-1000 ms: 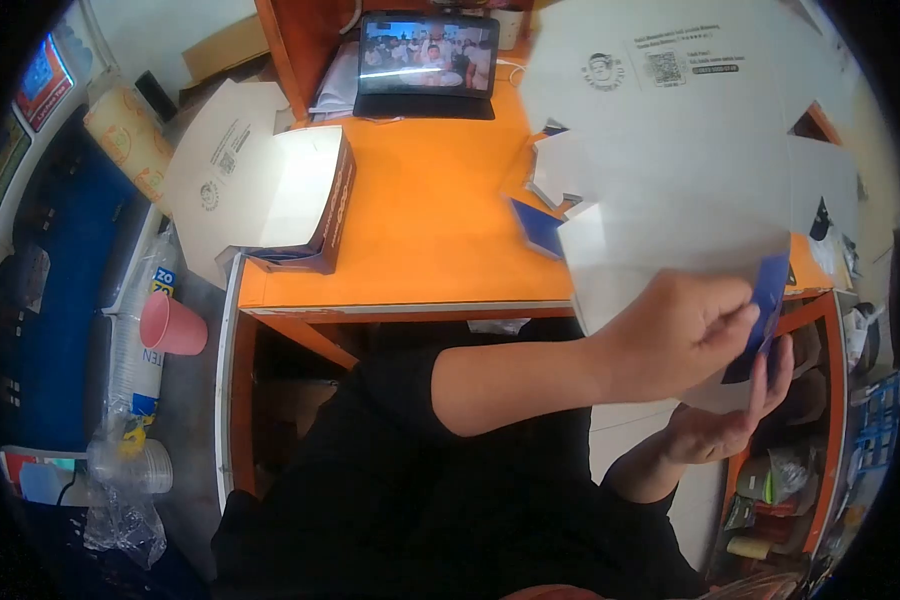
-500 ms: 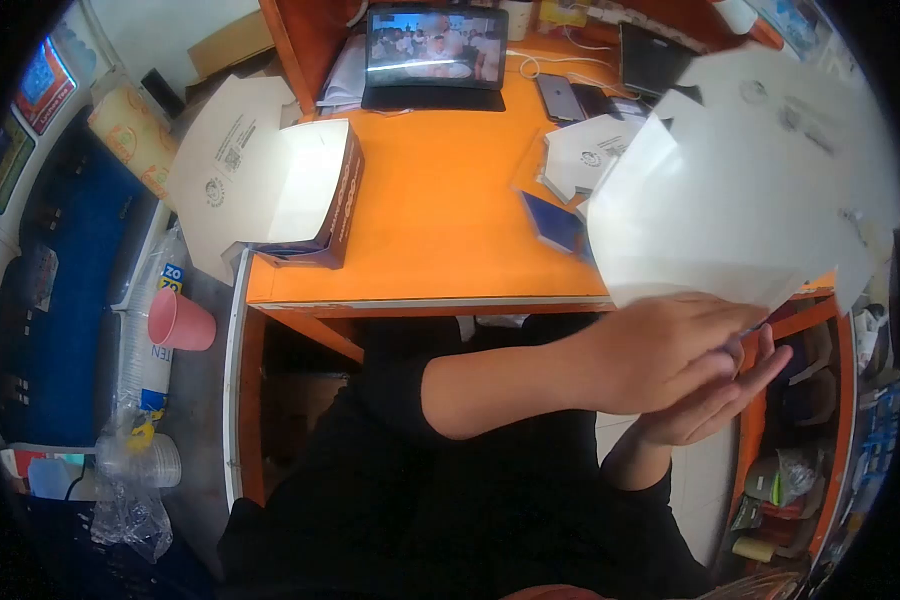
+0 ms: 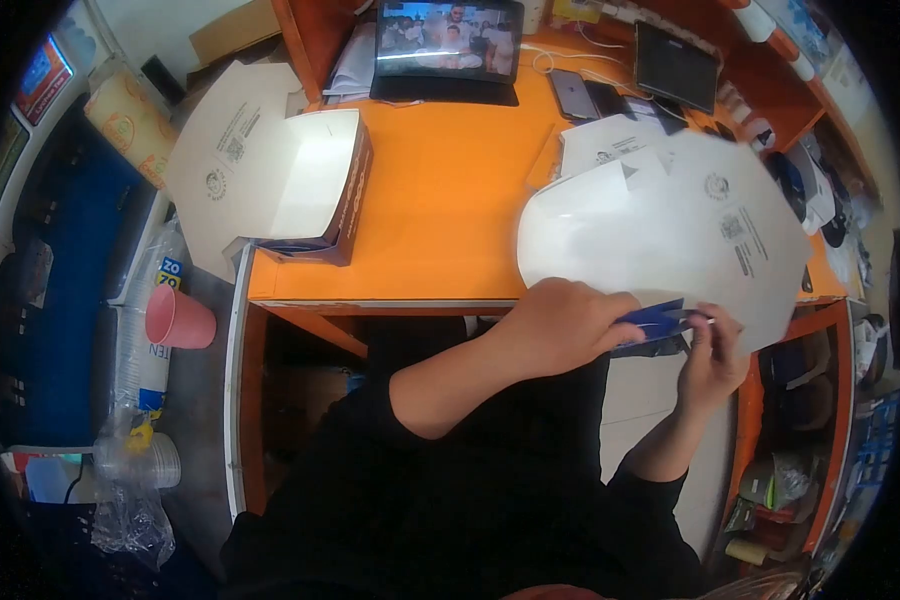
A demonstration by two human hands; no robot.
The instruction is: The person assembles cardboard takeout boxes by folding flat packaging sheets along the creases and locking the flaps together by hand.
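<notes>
A partly folded white cardboard box (image 3: 620, 235) with printed marks on its lid lies over the right front edge of the orange table. My left hand (image 3: 570, 325) pinches the blue outer flap (image 3: 653, 320) at the box's near side. Just right of it, my right hand (image 3: 712, 350) has its fingers closed on the same near edge, by the flap's right end. A folded box (image 3: 315, 180) stands open at the table's left, its lid tipped back to the left. Another flat white piece (image 3: 600, 140) lies behind the box in my hands.
A tablet (image 3: 448, 45) showing a picture stands at the back of the orange table (image 3: 440, 200). Phones (image 3: 573, 96) and a dark device (image 3: 675, 68) lie at the back right. On the left, a pink cup (image 3: 180, 318) stands beside sleeved plastic cups (image 3: 153, 375).
The cardboard has swung down and left, its near side now curved up. My left hand has moved left, and my right hand has come off my left hand to the edge's right end.
</notes>
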